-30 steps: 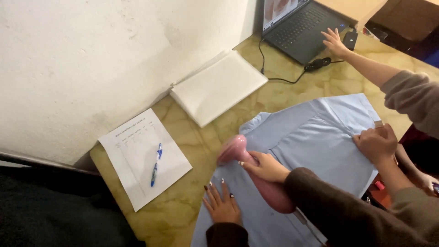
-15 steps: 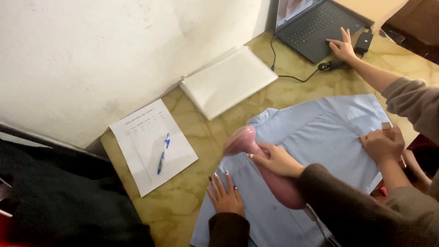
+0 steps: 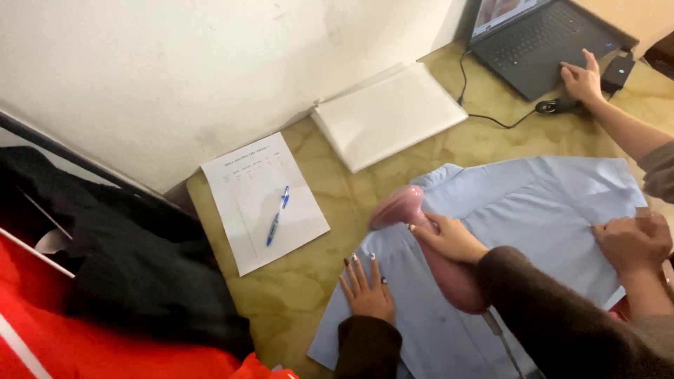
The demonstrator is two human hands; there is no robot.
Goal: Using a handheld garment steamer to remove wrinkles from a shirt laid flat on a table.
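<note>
While right hand (image 3: 449,238) grips pink steamer (image 3: 428,245), left hand (image 3: 366,289) lies open, flat near shirt (image 3: 533,203) edge.

Sheet of paper (image 3: 263,200) lies on the yellowish marble tabletop (image 3: 309,295), 1 blue pen (image 3: 277,215) on it. Closed white folder (image 3: 388,114) against the white wall (image 3: 175,70). Open dark laptop (image 3: 537,38) top right, black cable (image 3: 491,116) trailing from it. Black cloth (image 3: 133,267) and red fabric (image 3: 63,330) at left.
</note>
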